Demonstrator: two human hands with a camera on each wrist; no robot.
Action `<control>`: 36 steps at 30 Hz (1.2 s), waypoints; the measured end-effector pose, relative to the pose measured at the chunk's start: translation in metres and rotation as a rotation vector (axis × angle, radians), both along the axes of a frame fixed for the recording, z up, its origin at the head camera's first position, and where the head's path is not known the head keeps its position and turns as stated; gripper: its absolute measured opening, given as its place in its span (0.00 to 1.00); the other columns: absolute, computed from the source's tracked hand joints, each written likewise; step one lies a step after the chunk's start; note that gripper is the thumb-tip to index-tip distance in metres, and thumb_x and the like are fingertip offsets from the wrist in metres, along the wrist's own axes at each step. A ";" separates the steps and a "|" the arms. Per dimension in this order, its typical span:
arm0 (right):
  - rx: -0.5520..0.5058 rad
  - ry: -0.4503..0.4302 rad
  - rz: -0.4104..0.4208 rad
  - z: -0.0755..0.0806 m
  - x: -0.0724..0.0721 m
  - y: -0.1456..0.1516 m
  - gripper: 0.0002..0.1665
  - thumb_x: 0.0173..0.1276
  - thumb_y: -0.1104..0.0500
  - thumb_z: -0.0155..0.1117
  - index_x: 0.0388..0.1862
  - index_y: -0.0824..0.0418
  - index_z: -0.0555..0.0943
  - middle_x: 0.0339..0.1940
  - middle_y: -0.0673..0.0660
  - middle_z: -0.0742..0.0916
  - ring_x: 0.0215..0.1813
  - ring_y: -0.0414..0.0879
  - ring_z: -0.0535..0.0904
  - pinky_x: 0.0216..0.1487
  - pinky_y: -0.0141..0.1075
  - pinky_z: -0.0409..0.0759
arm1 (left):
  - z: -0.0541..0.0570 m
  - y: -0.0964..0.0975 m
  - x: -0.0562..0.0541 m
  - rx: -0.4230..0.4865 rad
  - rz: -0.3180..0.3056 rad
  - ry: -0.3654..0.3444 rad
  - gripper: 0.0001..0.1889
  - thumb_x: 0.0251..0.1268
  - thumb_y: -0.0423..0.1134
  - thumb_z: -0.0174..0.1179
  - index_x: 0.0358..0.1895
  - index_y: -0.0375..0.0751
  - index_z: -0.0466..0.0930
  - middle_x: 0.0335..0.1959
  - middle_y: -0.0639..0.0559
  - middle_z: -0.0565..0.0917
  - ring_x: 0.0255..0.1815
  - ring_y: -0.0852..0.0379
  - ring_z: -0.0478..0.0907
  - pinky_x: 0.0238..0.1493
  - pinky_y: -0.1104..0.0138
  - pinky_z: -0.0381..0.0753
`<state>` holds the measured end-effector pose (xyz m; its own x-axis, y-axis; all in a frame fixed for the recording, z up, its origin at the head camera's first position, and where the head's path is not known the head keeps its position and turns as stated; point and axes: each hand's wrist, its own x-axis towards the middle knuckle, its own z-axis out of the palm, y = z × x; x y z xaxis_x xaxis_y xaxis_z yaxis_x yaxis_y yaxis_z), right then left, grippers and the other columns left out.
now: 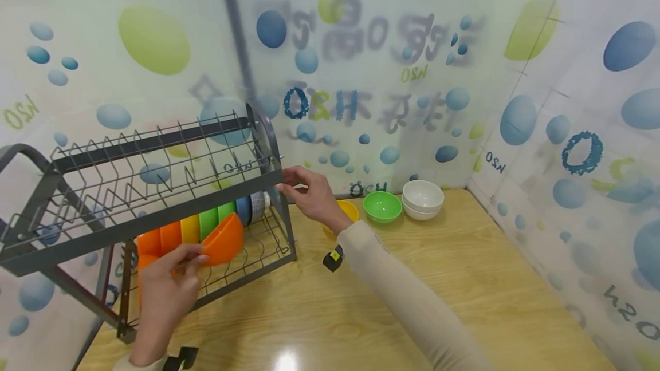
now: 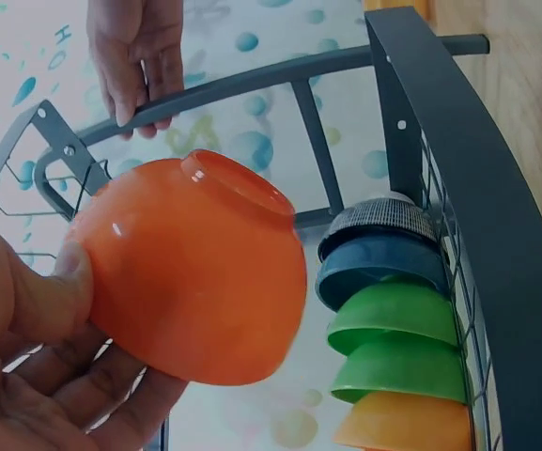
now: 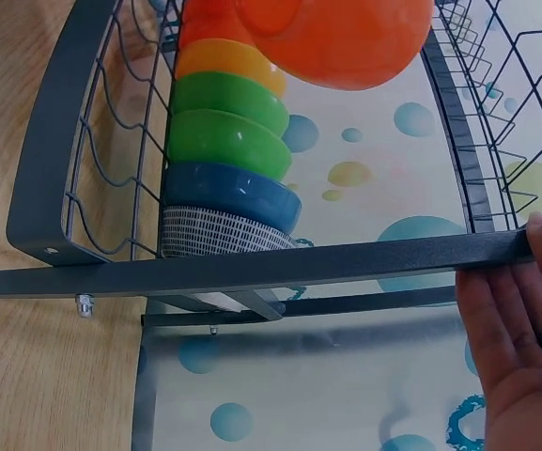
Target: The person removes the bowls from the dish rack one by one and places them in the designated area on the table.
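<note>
At the left, beside the front of the dish rack [image 1: 136, 196], your left hand [image 1: 172, 279] grasps an orange bowl [image 1: 224, 240], pinching it near the rim between thumb and fingers. Your left forearm reaches up from below the rack, wrist lifted off the table [image 1: 330, 325]. The orange bowl is below the rack's upper tier, in front of a row of bowls on the lower tier. It is tilted onto its side, its foot ring showing in the left wrist view.

That row runs along the rack's lower tier: orange bowls first, then a yellow one, two green, a blue [image 3: 228, 193] and a patterned one [image 3: 219, 232].

At the rack's right end, your right hand [image 1: 309, 193] grasps the frame, thumb over the bar and fingers beneath it. Your right arm slants up from the lower right, its pale sleeve reaching the wrist.

Right of the rack, a yellow bowl [image 1: 349, 209] is partly hidden by your right hand, followed by a green bowl [image 1: 382, 206] and two stacked white bowls [image 1: 423, 198].

The step in hand seems to be moving the orange bowl at the lower tier while bracing the rack. The next move probably calls for a steady pinch and clearance under the upper tier; whether the bowl is going in or coming out, you cannot tell from here.
</note>
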<state>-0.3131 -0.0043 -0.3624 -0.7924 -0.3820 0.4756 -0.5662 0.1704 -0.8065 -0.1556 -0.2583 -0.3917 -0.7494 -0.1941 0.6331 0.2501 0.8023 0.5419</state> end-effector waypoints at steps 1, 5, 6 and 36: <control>0.002 0.000 0.002 0.000 0.000 0.000 0.18 0.76 0.54 0.65 0.60 0.59 0.81 0.51 0.57 0.89 0.51 0.47 0.87 0.53 0.32 0.87 | 0.000 0.001 0.000 -0.014 -0.014 0.021 0.09 0.59 0.20 0.68 0.35 0.39 0.89 0.29 0.47 0.90 0.25 0.79 0.75 0.28 0.84 0.70; 0.009 -0.002 0.006 0.001 0.000 0.000 0.18 0.76 0.54 0.65 0.60 0.58 0.81 0.52 0.57 0.90 0.52 0.48 0.88 0.54 0.33 0.87 | -0.001 0.003 0.000 -0.072 -0.096 0.128 0.12 0.53 0.16 0.67 0.33 0.37 0.89 0.28 0.47 0.90 0.30 0.85 0.75 0.33 0.87 0.73; 0.011 -0.004 0.007 0.002 0.001 0.000 0.18 0.76 0.54 0.65 0.60 0.58 0.81 0.52 0.57 0.90 0.52 0.48 0.88 0.55 0.33 0.86 | 0.000 0.004 0.000 -0.087 -0.112 0.153 0.12 0.53 0.16 0.68 0.33 0.37 0.88 0.28 0.48 0.90 0.30 0.84 0.76 0.34 0.87 0.74; 0.361 0.087 0.152 0.019 0.041 0.072 0.30 0.75 0.47 0.65 0.73 0.49 0.73 0.72 0.50 0.79 0.72 0.45 0.74 0.73 0.48 0.75 | 0.001 0.055 -0.023 -0.225 -0.657 0.298 0.17 0.55 0.14 0.63 0.33 0.43 0.84 0.34 0.54 0.86 0.34 0.58 0.82 0.44 0.79 0.82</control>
<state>-0.2722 0.0677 -0.3432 -0.6771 -0.6462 0.3521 -0.6699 0.3432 -0.6584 -0.1785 -0.2028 -0.3905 -0.4570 0.3918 0.7985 0.8257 0.5207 0.2171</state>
